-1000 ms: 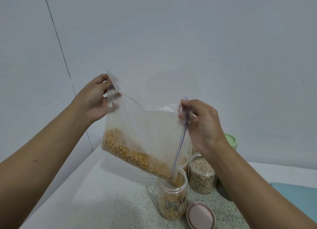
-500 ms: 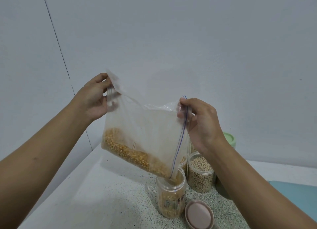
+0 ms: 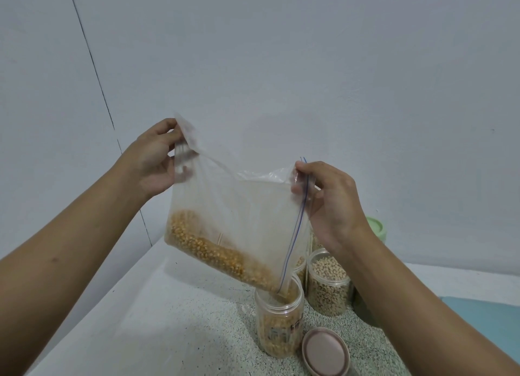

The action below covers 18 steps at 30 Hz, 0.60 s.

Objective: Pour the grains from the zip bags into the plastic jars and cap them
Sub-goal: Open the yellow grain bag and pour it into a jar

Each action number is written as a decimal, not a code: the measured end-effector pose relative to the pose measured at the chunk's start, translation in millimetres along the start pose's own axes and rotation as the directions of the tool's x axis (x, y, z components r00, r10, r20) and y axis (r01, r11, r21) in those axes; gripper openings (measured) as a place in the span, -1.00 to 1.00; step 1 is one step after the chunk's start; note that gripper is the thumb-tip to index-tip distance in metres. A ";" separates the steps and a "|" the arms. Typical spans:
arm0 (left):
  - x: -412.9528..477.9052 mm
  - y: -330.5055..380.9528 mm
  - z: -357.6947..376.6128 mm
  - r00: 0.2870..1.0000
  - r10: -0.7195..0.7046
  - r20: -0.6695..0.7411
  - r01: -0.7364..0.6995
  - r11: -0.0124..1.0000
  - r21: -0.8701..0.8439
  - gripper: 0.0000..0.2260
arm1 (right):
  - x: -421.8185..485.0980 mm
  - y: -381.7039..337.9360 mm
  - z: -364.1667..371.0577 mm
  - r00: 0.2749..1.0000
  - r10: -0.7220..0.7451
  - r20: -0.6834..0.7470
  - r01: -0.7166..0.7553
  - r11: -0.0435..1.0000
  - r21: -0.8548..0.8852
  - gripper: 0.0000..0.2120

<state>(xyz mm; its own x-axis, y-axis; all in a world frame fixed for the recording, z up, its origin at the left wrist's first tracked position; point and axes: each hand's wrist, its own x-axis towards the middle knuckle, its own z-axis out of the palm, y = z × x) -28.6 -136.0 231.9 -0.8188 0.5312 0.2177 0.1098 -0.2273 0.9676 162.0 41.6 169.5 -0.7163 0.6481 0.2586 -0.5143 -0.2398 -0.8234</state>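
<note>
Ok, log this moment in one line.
pour; left hand grips zip bag corner, raised; right hand pinches zipper edge; corn kernels at bag mouth, in open jar; pink lid beside jar

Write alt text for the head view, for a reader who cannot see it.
The left hand and right hand tilt a zip bag, pouring yellow kernels from its corner into an open plastic jar. A pink lid lies beside it, a bean-filled jar behind.

One zip bag [image 3: 239, 215], at least three jars [image 3: 278, 328] [image 3: 327, 288] [image 3: 377, 229], one loose lid [image 3: 325, 351].
</note>
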 end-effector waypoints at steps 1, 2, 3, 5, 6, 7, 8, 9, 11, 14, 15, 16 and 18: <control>-0.1 0.1 -0.1 1.000 -0.001 -0.001 0.001 1.000 0.004 -0.80 | -0.1 -0.1 0.0 1.000 0.000 0.004 0.000 1.000 0.001 -0.84; -0.1 0.3 -0.5 1.000 -0.001 -0.003 0.001 1.000 0.005 -0.81 | -0.3 0.0 0.1 1.000 0.000 0.007 0.000 1.000 0.003 -0.84; -0.4 0.6 -1.0 1.000 0.000 -0.003 0.000 1.000 0.003 -0.81 | -0.5 0.1 0.2 1.000 0.001 0.009 -0.001 1.000 0.004 -0.85; -0.9 1.5 -1.6 1.000 0.005 -0.004 -0.005 1.000 -0.001 -0.82 | -0.5 0.1 0.3 1.000 -0.002 0.010 0.002 1.000 0.006 -0.85; -1.2 2.0 -1.7 1.000 0.007 -0.003 -0.007 1.000 -0.001 -0.82 | -0.6 0.1 0.3 1.000 -0.003 0.011 0.003 1.000 0.005 -0.85; -1.6 2.6 -1.7 1.000 0.009 -0.001 -0.009 1.000 -0.001 -0.81 | -1.1 -0.2 0.2 1.000 -0.003 0.011 0.003 1.000 0.002 -0.85; -2.2 3.2 -2.0 1.000 0.011 0.002 -0.011 1.000 -0.001 -0.81 | -1.5 0.2 0.5 1.000 -0.002 0.009 0.002 1.000 0.001 -0.85; -2.5 3.6 -1.9 1.000 0.014 0.005 -0.014 1.000 -0.002 -0.81 | -1.8 0.3 0.6 1.000 -0.001 0.007 0.001 1.000 0.001 -0.84; -3.2 4.6 -2.4 1.000 0.015 0.004 -0.015 1.000 -0.001 -0.82 | -2.9 0.9 1.7 1.000 0.002 0.005 -0.002 1.000 0.001 -0.83; -4.2 6.2 -2.6 1.000 0.017 0.001 -0.017 1.000 0.002 -0.83 | -3.8 0.6 2.4 1.000 -0.001 0.006 0.001 1.000 0.000 -0.82; -4.6 6.7 -2.4 1.000 0.017 0.003 -0.017 1.000 0.003 -0.83 | -4.3 0.0 2.6 1.000 -0.004 0.006 0.004 1.000 0.000 -0.82; -5.1 7.3 -2.3 1.000 0.018 0.003 -0.018 1.000 0.004 -0.84 | -4.8 -0.5 2.7 1.000 -0.006 0.006 0.006 1.000 0.001 -0.82; -5.5 8.3 -2.4 1.000 0.022 0.002 -0.022 1.000 0.006 -0.84 | -5.4 -0.8 3.0 1.000 -0.011 0.005 0.011 1.000 0.000 -0.83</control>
<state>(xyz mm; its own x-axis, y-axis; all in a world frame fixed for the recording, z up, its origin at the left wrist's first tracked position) -24.5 -142.7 238.5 -0.8150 0.5278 0.2393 0.1314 -0.2338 0.9634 164.9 36.1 170.3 -0.7128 0.6474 0.2698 -0.5221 -0.2330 -0.8204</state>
